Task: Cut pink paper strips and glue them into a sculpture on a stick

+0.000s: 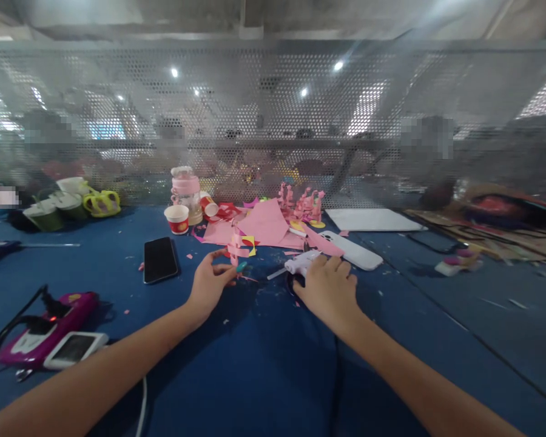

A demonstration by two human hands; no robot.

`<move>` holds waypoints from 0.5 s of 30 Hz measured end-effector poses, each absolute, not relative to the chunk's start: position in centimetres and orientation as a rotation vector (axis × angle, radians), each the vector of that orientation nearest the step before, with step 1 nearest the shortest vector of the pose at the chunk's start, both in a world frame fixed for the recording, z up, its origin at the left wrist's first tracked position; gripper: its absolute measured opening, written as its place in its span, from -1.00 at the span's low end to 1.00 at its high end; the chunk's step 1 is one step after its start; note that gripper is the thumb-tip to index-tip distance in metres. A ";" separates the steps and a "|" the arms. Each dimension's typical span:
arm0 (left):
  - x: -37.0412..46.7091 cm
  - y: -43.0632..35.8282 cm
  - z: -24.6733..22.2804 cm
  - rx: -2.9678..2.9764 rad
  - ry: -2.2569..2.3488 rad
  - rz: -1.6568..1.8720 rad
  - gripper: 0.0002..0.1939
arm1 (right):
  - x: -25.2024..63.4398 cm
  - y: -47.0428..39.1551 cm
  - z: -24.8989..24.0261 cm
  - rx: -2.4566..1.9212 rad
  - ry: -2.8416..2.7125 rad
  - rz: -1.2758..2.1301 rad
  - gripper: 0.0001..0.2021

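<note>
My left hand [212, 282] pinches a small pink paper piece [237, 249] made of curled strips, with a teal spot [241, 267] at its lower edge. To the right, my right hand [328, 285] is closed over a white glue gun [301, 263] lying low at the table, its clear stick pointing left. Pink paper sheets [264, 223] are spread just behind both hands. Several curled pink paper pieces [303, 205] stand at the back of the sheets. A white phone-like object [357, 252] lies beyond my right hand.
On the left are a black phone [160, 260], a paper cup [177, 220], a pink-lidded bottle [186, 197] and a magenta power strip [50, 331] with cables. A white board [375, 220] lies before the mesh partition [255, 121]. Cardboard [495, 233] is at right.
</note>
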State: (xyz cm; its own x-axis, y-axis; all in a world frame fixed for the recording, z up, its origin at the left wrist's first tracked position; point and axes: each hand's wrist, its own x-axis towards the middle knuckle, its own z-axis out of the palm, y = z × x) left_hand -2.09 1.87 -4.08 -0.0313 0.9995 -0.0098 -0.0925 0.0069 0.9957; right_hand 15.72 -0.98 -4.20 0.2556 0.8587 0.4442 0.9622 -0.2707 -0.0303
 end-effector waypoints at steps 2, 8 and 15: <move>-2.1 1.9 -4.1 1.123 1.153 1.277 -0.55 | 16.2 -0.6 -4.4 -2.290 -1.694 -0.430 -0.59; -2.1 2.0 -4.2 1.121 1.097 1.293 -0.57 | 16.8 0.2 -4.2 -2.276 -1.810 -0.307 -0.62; -2.1 2.0 -4.6 1.135 1.116 1.306 -0.59 | 18.2 1.3 -3.6 -1.882 -1.695 -0.243 -0.77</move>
State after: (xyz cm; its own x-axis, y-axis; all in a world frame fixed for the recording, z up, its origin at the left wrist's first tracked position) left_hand -2.08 1.98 -4.59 -0.0223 0.9992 0.0345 -0.1213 -0.0370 0.9919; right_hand 18.16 1.29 -3.62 0.1726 0.8462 0.5041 0.9539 -0.0159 -0.2999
